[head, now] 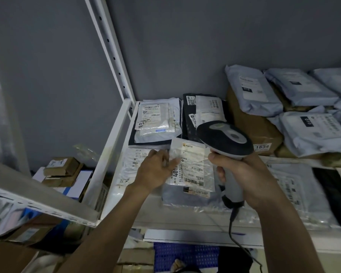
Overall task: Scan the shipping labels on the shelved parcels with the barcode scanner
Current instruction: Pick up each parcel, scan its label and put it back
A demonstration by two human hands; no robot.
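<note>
1. Head view: right hand (244,174) grips the barcode scanner (224,142) above the shelf (185,219).
2. Left hand (156,170) pinches a clear-bagged parcel (193,174) lying on the shelf, label (195,166) facing up.
3. Grey mailers (264,91) sit stacked behind.

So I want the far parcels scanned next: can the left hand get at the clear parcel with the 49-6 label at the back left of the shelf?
Probably yes. The left hand only holds the parcel marked 401, and nothing stands between it and the clear parcel farther back.
</note>
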